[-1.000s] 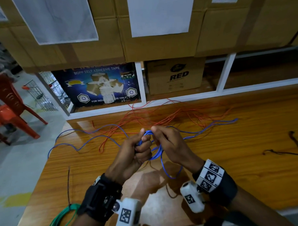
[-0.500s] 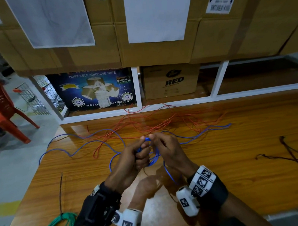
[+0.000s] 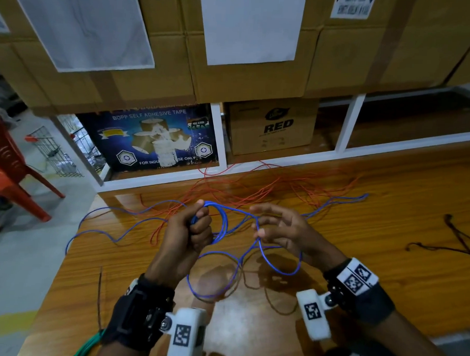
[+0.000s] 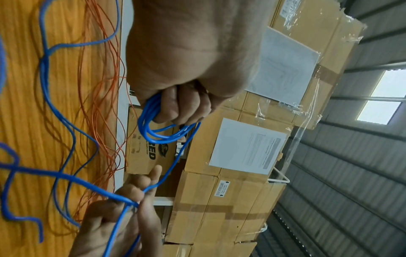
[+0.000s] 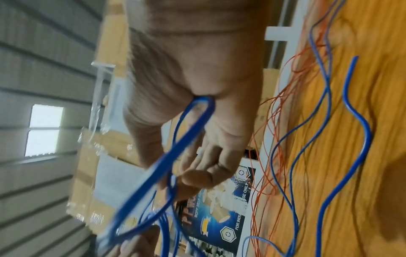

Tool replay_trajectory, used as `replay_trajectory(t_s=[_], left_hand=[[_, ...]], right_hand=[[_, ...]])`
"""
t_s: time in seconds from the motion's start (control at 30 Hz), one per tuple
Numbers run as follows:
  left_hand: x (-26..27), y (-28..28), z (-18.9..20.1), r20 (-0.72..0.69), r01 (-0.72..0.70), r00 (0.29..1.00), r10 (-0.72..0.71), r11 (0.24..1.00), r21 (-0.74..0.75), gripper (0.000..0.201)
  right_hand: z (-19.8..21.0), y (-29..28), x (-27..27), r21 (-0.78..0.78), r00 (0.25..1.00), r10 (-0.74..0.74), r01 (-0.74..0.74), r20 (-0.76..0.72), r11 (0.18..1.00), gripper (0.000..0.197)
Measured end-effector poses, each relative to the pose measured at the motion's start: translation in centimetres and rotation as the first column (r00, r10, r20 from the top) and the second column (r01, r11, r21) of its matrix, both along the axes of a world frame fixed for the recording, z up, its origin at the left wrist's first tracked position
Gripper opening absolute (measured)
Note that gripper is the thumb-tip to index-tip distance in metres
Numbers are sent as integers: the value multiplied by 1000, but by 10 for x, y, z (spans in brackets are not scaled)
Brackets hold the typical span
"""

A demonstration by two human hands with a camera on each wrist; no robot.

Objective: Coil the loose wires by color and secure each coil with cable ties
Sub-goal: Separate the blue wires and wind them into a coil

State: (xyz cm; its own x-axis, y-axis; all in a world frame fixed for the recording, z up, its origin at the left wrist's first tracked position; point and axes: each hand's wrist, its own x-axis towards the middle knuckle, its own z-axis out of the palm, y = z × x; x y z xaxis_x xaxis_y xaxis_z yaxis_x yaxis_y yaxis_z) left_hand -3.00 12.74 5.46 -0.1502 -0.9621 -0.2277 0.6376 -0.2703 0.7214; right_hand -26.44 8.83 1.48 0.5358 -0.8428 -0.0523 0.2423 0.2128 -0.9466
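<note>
My left hand is fisted round a small coil of blue wire held above the wooden table. In the left wrist view the coil bulges out below the curled fingers. To the right, my right hand pinches the same blue wire between thumb and finger, with the other fingers spread. A slack loop hangs from it to the table. Loose blue wire trails left and right. Thin red wires lie tangled behind both hands.
Green wire shows at the table's near left corner, beside a thin dark strand. A dark wire lies at the right. Cardboard boxes and a white shelf frame stand behind; a red chair is at left.
My hands have moved apart. The right hand slid right along the blue wire, and a wider loop now hangs between it and the coil in the left hand.
</note>
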Motion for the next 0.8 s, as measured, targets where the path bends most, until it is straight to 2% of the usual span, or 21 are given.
replay_trajectory(t_s=[0.07,0.13,0.23,0.37,0.5,0.6,0.63,0.7,0.77,0.8], left_hand=[[4,0,0,-14,-44,999,44,999,-16,30],[8,-2,1,-38,-79,996,78,996,-31,31],[13,-3,0,-8,-107,994,107,993,-49,35],[14,0,-2,39,-125,991,127,991,-56,37],[9,3,-2,52,-128,990,130,990,-53,38],[5,2,-4,84,-148,984,155,985,-86,37],[4,0,-7,109,-162,979,174,981,-108,35],[5,-1,-11,199,-194,954,224,968,-162,35],[4,1,-16,335,-226,893,300,943,-244,38],[4,3,-19,417,-234,839,350,923,-305,41]], right_hand=[[-1,2,-8,149,984,128,-146,124,978,59],[-6,6,-8,176,969,194,-220,151,959,56],[-12,10,-4,205,984,100,-128,146,970,33],[-10,9,0,315,929,50,-175,367,933,55],[-24,18,15,226,941,85,-165,328,960,73],[-38,30,32,193,941,182,-243,287,951,84],[-39,34,38,195,954,191,-237,230,952,81],[-40,41,50,189,986,127,-146,110,971,56],[-36,47,59,146,1000,-18,14,25,989,26],[-33,48,62,126,992,-128,128,-2,984,18]])
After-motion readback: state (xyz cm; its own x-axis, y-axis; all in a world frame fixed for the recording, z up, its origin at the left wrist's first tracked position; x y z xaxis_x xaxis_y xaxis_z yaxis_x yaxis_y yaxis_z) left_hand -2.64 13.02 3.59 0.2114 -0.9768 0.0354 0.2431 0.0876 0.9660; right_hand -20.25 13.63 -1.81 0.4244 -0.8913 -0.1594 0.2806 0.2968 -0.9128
